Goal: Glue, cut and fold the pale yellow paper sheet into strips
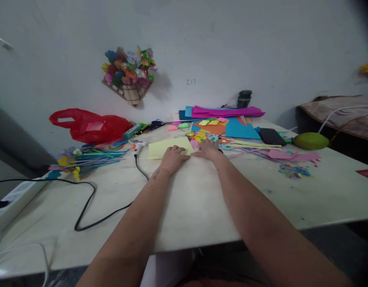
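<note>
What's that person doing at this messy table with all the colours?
Someone is doing paper craft. Their left hand and right hand both rest flat on a yellow sheet of paper lying on the table. Behind it are piles of coloured paper, with a glue gun and a red plastic bag to the left. A bunch of paper flowers hangs on the wall.

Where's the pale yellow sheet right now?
In the head view, the yellow sheet lies mid-table under the left hand, with the right hand at its right corner and a white corded tool to its left.
</note>
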`<state>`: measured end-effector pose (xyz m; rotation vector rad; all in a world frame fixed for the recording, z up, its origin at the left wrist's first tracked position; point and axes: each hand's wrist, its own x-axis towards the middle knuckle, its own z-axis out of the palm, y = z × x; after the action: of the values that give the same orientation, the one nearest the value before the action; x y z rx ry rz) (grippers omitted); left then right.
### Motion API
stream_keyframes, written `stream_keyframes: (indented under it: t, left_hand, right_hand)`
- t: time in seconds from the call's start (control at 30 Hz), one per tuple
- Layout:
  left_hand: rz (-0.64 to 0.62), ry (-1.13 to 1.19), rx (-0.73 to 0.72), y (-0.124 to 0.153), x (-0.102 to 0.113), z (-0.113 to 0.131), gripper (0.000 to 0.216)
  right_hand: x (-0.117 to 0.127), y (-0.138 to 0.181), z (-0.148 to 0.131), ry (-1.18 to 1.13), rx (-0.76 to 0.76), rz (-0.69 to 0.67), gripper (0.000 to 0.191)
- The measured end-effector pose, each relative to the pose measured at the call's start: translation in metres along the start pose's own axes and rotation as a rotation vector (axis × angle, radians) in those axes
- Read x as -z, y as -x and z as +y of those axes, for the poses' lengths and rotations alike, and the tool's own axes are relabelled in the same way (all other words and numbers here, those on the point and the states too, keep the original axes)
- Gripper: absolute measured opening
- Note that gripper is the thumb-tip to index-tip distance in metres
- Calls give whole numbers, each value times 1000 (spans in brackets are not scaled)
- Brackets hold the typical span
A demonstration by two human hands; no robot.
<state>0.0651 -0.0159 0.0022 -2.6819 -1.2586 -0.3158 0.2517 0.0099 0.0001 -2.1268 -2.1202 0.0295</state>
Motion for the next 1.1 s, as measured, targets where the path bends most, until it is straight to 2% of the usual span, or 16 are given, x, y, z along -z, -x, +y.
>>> stream_keyframes:
  t: [0.17,0.43,0.63,0.8,0.93,1.1]
  left_hand:
    - [1,-37,-46,0,4,4,33]
    - [-23,-82,17,2,14,27,33]
    - [-30,-116,70,2,17,29,29]
    - [-20,-34,189,4,18,19,25]
    - [35,59,318,7,15,-2,24]
    - [-12,263,382,10,6,-26,18]
  right_hand:
    - [0,0,-1,-7,-5,7,60]
    - [2,2,-1,-19,-29,-3,57]
    - [4,4,-2,-26,-36,10,60]
    - [3,4,0,-35,-42,39,58]
    - [-1,1,2,-55,-32,68,52]
    - [-1,0,0,-18,61,121,44]
